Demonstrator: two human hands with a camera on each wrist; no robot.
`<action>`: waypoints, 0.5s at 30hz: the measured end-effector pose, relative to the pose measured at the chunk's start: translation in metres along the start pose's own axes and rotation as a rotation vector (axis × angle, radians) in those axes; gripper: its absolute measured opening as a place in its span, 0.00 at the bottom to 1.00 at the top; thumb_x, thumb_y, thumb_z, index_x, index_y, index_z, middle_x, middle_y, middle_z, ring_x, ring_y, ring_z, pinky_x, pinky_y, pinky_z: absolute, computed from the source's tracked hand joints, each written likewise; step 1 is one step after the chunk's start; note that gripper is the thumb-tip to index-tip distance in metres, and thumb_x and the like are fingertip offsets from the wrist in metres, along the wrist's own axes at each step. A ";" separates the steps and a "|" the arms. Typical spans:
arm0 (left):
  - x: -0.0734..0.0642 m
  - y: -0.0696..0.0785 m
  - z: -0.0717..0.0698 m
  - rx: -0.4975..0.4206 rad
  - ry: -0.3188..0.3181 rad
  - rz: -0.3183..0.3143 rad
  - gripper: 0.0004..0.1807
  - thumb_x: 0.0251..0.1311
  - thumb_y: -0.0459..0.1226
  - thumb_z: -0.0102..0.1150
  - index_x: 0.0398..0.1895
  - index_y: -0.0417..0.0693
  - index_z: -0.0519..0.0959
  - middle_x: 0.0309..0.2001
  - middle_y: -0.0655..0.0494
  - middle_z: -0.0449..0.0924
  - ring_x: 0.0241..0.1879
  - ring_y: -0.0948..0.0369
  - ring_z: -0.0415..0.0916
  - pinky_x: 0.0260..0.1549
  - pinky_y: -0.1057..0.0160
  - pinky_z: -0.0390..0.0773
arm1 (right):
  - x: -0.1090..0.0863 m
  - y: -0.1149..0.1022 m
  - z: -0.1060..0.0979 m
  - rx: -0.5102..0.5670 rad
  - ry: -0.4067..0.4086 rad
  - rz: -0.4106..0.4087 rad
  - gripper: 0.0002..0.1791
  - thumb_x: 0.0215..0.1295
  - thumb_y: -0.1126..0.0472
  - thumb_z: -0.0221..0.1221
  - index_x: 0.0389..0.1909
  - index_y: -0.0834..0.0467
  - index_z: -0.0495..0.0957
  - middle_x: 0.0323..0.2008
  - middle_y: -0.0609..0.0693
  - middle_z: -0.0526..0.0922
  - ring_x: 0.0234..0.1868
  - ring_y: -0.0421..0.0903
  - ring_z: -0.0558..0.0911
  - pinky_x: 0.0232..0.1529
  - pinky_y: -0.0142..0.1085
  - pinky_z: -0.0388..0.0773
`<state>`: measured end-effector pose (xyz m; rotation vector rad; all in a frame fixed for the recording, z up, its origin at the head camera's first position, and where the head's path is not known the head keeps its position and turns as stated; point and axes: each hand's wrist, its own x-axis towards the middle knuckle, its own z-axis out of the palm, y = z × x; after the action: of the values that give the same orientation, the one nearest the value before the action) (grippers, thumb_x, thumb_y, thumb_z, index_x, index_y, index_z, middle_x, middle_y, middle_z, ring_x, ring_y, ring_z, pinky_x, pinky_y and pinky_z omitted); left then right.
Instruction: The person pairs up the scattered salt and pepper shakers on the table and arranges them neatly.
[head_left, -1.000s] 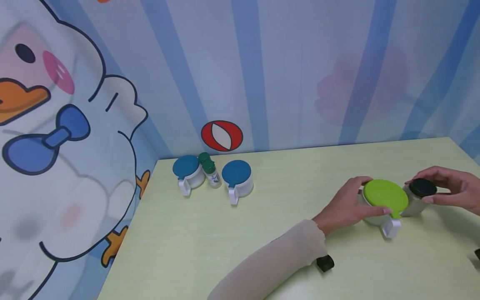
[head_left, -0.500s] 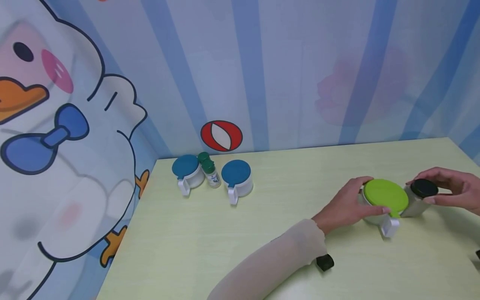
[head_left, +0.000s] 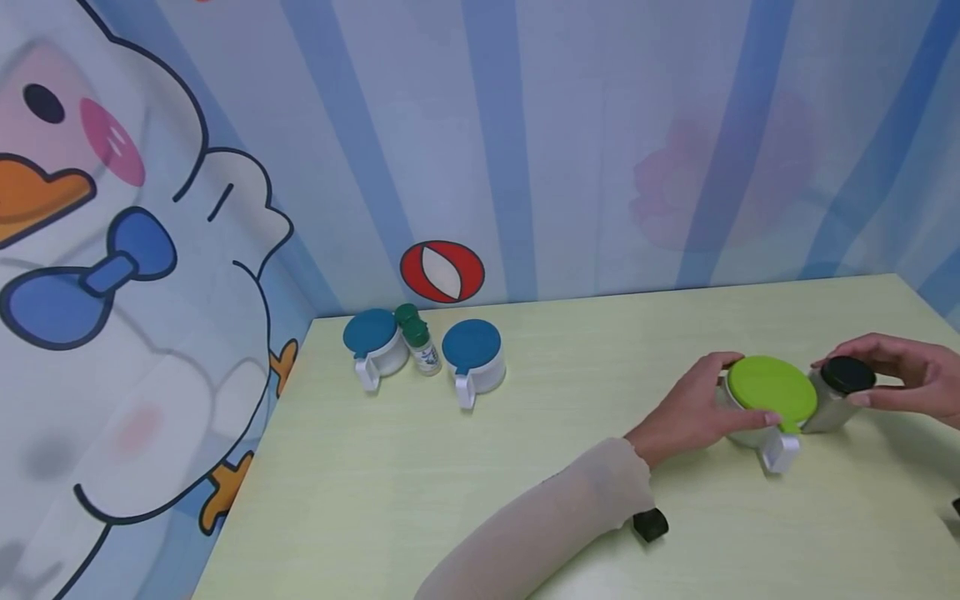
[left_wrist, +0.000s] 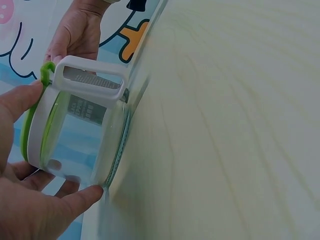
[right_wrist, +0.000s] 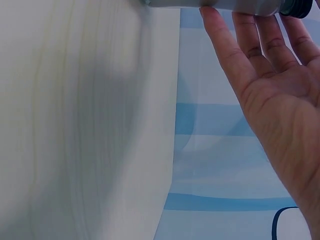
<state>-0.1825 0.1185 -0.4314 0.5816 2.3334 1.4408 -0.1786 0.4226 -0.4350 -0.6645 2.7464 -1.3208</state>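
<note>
At the right of the table, my left hand grips a clear round jar with a bright green lid and a white handle. Thumb and fingers lie round its side, as the left wrist view shows of the jar. Right beside it stands a smaller jar with a black cap. My right hand holds this one between thumb and fingers near the cap. In the right wrist view only the lower side of the black-capped jar shows, along the fingertips.
At the back left of the pale table stand two white-handled jars with blue lids, one left and one right. Between them are green-capped shaker bottles. A cartoon-printed wall closes the table's back.
</note>
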 end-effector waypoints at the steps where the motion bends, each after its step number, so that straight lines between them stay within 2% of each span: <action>1: 0.000 0.000 0.000 -0.003 0.001 -0.002 0.42 0.56 0.50 0.75 0.72 0.71 0.63 0.65 0.79 0.66 0.56 0.75 0.68 0.48 0.71 0.76 | 0.000 0.001 -0.001 0.002 -0.007 -0.012 0.27 0.62 0.78 0.63 0.63 0.68 0.69 0.54 0.35 0.81 0.53 0.28 0.77 0.43 0.28 0.80; 10: 0.000 -0.001 0.001 -0.001 0.005 0.012 0.42 0.56 0.50 0.74 0.72 0.70 0.63 0.66 0.79 0.66 0.58 0.75 0.67 0.50 0.71 0.75 | 0.001 -0.001 0.000 -0.012 0.035 0.006 0.27 0.59 0.80 0.63 0.60 0.68 0.72 0.52 0.37 0.83 0.51 0.29 0.79 0.41 0.26 0.80; 15: 0.002 -0.002 0.001 0.010 0.005 0.025 0.41 0.56 0.50 0.74 0.72 0.69 0.63 0.66 0.78 0.66 0.58 0.76 0.67 0.52 0.72 0.74 | 0.002 0.000 0.000 -0.018 0.026 0.014 0.28 0.60 0.79 0.64 0.62 0.66 0.71 0.53 0.37 0.82 0.52 0.29 0.79 0.43 0.28 0.81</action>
<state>-0.1837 0.1192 -0.4342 0.6133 2.3466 1.4438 -0.1798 0.4216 -0.4347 -0.6319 2.7816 -1.3130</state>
